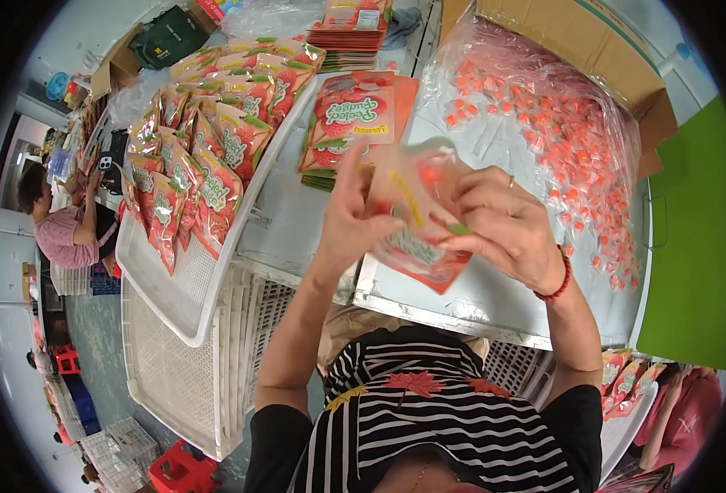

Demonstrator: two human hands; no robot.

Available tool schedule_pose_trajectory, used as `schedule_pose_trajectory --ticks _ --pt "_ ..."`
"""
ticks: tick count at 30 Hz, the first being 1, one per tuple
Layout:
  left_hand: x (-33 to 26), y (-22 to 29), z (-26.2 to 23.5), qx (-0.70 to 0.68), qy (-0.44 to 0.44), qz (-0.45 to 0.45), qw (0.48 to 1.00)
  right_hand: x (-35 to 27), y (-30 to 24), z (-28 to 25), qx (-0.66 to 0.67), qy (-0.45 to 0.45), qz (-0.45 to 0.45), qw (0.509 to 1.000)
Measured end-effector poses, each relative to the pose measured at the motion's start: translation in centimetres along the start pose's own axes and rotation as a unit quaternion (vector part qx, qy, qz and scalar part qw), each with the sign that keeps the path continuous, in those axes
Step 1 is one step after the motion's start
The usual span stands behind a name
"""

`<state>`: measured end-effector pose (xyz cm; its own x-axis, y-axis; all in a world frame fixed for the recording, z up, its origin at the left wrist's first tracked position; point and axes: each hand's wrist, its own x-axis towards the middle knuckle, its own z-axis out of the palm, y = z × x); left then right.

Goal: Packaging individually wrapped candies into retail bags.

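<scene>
Between my hands, above the table, I hold a red and pink candy pouch (pixel 419 246), tilted and partly blurred. Its upper end gapes, and a red piece shows there. My left hand (pixel 342 220) grips the pouch's left side, thumb across the front and the fingers smeared by motion. The fingers of my right hand (pixel 507 223) pinch its right edge. Just beyond my left hand lies a stack of flat pouches (pixel 350 119) of the same print. Right of my right hand, many small wrapped red candies (pixel 556 152) are spread over the table and a clear plastic sheet.
At left, a white mesh tray (pixel 186 283) carries rows of filled pouches (pixel 235 144) on stacked trays. A taller pouch pile (pixel 349 37) stands at the back. Behind the candies is a cardboard box (pixel 585 45). Co-workers (pixel 75 222) are at far left and lower right.
</scene>
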<state>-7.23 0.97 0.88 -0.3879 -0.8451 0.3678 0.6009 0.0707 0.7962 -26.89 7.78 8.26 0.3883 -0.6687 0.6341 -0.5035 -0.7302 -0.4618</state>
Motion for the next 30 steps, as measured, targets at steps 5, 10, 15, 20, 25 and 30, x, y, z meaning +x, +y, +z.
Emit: schedule_pose_trajectory --ticks 5,10,15,20,25,30 --pt "0.8 2.4 -0.1 0.09 -0.185 -0.154 0.966 0.0 -1.2 -0.6 -0.007 -0.027 0.011 1.0" --pt "-1.3 1.3 1.3 0.123 -0.032 -0.133 0.983 -0.7 -1.6 -0.7 -0.184 -0.013 0.063 0.981" --pt "-1.4 2.3 -0.7 0.143 -0.058 -0.123 0.98 1.2 -3.1 -1.8 -0.257 0.035 0.019 0.965" --pt "-1.7 2.3 0.5 0.156 -0.013 -0.114 0.981 -1.6 -1.0 -1.2 0.0 -0.016 0.278 0.96" --pt "-1.9 3.1 2.9 0.218 0.016 -0.145 0.965 -1.9 -1.6 -1.0 -0.096 -0.012 0.248 0.964" --pt "-2.7 2.8 1.3 0.193 0.0 -0.113 0.975 -1.1 -3.2 -2.3 0.023 -0.059 0.186 0.981"
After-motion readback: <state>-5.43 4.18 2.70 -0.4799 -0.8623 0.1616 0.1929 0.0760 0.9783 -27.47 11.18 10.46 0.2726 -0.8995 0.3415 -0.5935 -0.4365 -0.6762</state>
